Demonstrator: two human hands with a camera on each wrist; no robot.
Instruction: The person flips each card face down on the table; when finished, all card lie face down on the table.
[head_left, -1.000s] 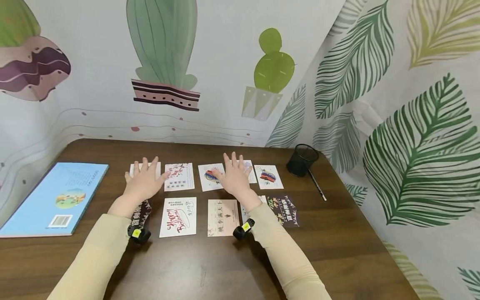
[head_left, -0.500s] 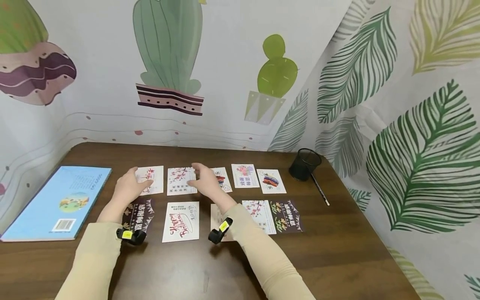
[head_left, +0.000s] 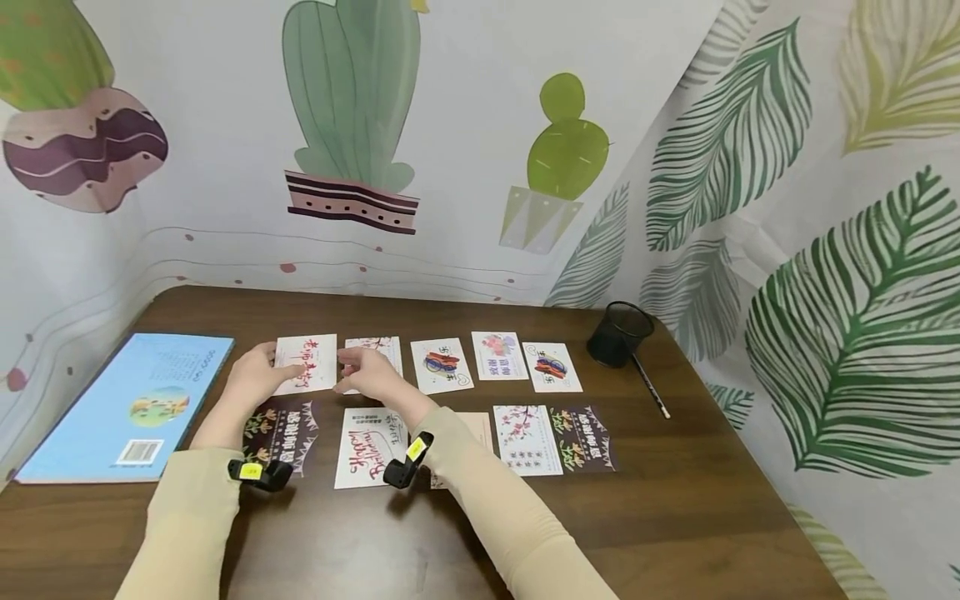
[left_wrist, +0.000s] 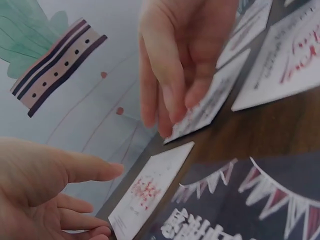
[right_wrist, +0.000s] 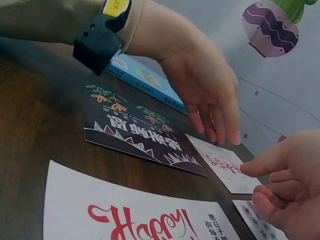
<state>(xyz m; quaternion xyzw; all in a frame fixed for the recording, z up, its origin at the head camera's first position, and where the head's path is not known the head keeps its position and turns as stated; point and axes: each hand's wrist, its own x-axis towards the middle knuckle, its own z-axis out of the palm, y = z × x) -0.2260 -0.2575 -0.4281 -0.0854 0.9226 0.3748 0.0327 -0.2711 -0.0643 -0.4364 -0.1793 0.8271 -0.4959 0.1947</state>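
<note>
A white card with red writing (head_left: 303, 354) lies at the left end of the back row. My left hand (head_left: 251, 379) is at its left edge, fingers low beside it and thumb over its face. On the card's other side, my right hand (head_left: 371, 375) hangs over a blossom card (head_left: 387, 345) and partly hides it. In the left wrist view the left hand's fingertips meet the edge of the red-writing card (left_wrist: 145, 192). Neither hand pinches anything. In front lie a dark card (head_left: 292, 425) with white lettering and a white Happy Birthday card (head_left: 363, 442).
Farther right lie several more cards, among them a white card with a colourful drawing (head_left: 442, 365) and a second blossom card (head_left: 527, 437). A blue book (head_left: 97, 417) lies at the left. A black mesh pen cup (head_left: 617, 337) and a pencil (head_left: 651, 386) sit at the right.
Both hands were spread over the back row a second ago. The right hand has moved left to the blossom card; the left hand has drawn to the red-writing card's left edge, uncovering it.
</note>
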